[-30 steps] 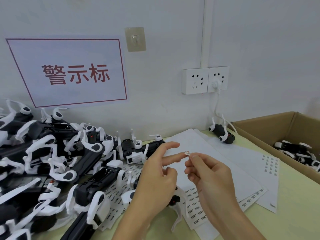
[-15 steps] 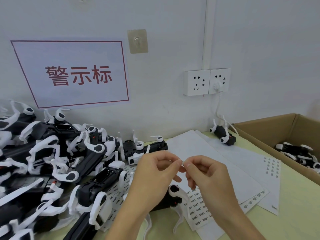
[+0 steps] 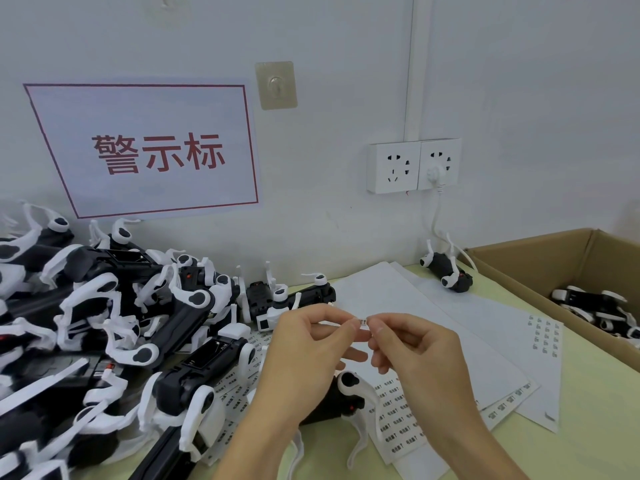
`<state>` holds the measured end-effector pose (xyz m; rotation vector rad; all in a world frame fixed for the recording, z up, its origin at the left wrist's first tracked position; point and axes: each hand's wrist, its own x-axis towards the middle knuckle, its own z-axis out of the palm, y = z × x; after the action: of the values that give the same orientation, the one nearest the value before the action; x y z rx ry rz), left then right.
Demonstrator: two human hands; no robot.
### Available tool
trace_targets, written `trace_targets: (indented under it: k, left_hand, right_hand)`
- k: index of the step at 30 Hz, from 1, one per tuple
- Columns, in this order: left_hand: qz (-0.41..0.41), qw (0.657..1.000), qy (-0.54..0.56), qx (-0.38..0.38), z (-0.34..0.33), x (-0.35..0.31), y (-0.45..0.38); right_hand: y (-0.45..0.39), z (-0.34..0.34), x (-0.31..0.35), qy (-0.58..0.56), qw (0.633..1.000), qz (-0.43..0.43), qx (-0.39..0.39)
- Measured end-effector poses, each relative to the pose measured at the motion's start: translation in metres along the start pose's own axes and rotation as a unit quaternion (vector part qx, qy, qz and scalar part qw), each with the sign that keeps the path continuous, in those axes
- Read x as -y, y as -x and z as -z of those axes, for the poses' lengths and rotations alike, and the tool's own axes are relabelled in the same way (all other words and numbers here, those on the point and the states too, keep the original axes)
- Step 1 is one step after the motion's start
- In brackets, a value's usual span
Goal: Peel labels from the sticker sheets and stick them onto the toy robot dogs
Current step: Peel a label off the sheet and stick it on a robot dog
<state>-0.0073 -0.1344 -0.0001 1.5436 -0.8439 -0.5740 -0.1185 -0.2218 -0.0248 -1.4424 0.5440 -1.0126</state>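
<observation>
White printed label (image 3: 362,321) between 2 hands (image 3: 363,344)

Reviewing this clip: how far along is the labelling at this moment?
Done: a few dogs lie in the cardboard box, though their labels can't be seen. In hand: the left hand and right hand pinch one small label above a dog on the sticker sheets. Left: the large pile of dogs and many unpeeled labels.

Print on the pinched label (image 3: 362,321) is unreadable (too small).
</observation>
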Motion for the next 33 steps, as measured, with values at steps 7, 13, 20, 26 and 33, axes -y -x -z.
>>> trace_targets:
  k: [7, 13, 20, 26, 33]
  left_hand:
    - [-0.005, 1.0, 0.0, 0.002, 0.0, 0.002, 0.0]
    - [-0.019, 0.998, -0.063, 0.003, 0.006, 0.001, -0.001]
    - [-0.045, 0.943, -0.329, 0.033, 0.034, 0.0, 0.002]
    - [0.072, 0.864, -0.467, 0.173, 0.035, -0.002, 0.009]
    - [0.035, 0.822, -0.545, 0.163, 0.025, 0.004, 0.009]
  right_hand:
    - [0.001, -0.001, 0.001, 0.031, 0.999, 0.011, 0.004]
    - [0.001, -0.001, -0.002, 0.053, 0.999, 0.002, -0.008]
    - [-0.003, 0.002, -0.01, 0.069, 0.997, -0.022, -0.035]
    - [-0.003, 0.0, -0.015, 0.074, 0.996, -0.032, -0.036]
    - [-0.002, 0.0, -0.016, 0.078, 0.996, -0.036, -0.036]
